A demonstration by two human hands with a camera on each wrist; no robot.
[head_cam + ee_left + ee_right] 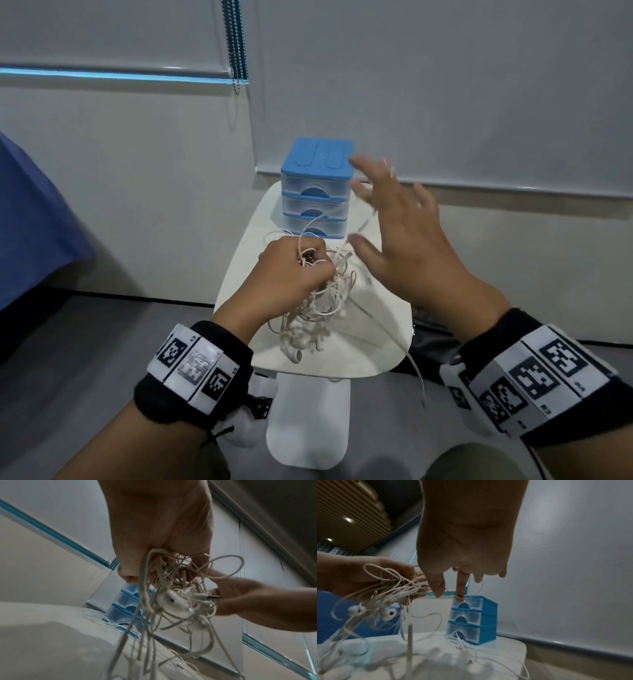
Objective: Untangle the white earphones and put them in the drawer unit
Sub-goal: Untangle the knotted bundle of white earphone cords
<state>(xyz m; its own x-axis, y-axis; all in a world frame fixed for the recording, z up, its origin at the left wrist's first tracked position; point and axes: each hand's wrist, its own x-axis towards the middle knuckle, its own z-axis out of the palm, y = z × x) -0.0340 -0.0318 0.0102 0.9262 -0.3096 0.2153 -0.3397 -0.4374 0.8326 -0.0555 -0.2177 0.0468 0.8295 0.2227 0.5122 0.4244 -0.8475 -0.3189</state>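
Behind tangle, wrist-cam only: earbuds (173,602)

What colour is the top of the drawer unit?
Blue. The drawer unit has a blue top and frame with clear drawer fronts; the head view shows it best.

Smooth white plastic earphones (310,305) on thin rubbery cords; drawer unit (317,186) of matt blue plastic with clear glossy drawers; tabletop (370,342) smooth, white, matt.

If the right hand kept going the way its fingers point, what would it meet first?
Probably the blue drawer unit. The right hand is open, fingers pointing forward toward its top drawer; the index finger lines up with that drawer front in the right wrist view. Depth is unclear, so it might pass alongside.
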